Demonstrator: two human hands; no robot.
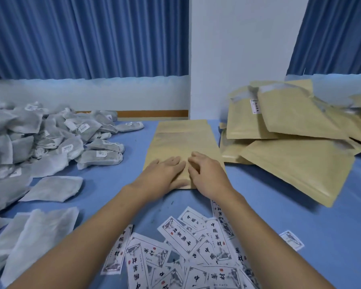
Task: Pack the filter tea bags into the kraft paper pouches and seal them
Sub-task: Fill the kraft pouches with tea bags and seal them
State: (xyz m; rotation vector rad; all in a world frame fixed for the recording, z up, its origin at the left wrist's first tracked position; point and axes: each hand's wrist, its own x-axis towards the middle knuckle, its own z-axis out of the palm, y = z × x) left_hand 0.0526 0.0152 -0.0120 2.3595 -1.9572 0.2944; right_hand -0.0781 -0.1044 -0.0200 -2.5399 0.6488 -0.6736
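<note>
A stack of flat kraft paper pouches [181, 140] lies in the middle of the blue table [279, 215]. My left hand [161, 174] rests flat on the near end of the top pouch, fingers straight. Beside it my right hand [206, 176] touches the same pouch, its fingers bent and pressing at the near edge. A big heap of grey-white filter tea bags [40, 140] fills the left side, with a few loose bags [54, 188] nearer me.
A pile of filled kraft pouches [290, 130] with white labels sits at the right. Several printed paper labels [181, 253] are scattered at the near edge between my forearms. Blue curtains and a white wall stand behind the table.
</note>
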